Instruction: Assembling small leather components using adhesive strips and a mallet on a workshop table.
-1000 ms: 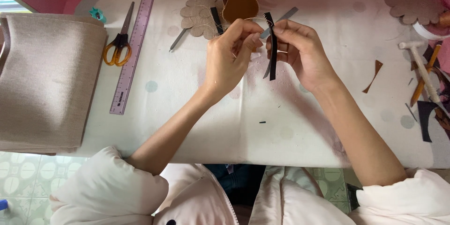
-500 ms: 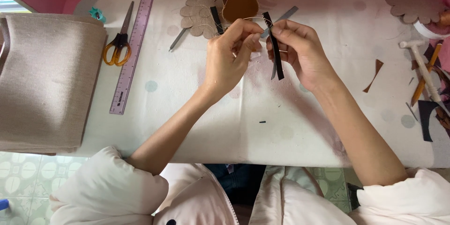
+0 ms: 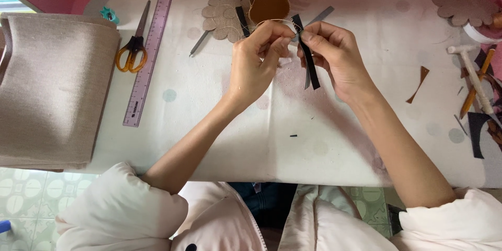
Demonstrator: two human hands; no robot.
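Note:
My right hand pinches a narrow black strip near its top, and the strip hangs down across my palm. My left hand is close beside it, fingers pinched on a thin pale thread that arcs over both hands toward the strip. Just behind my hands lies a brown leather piece with a rounded tip. A second black strip rests on a beige flower-shaped felt piece.
Orange-handled scissors and a purple ruler lie at the left, beside a large beige fabric bag. A small hammer, a pencil and leather scraps crowd the right edge. A grey tool lies near the felt.
The black strip has tilted slightly and my hands have drawn a little closer together; the rest of the table is unchanged.

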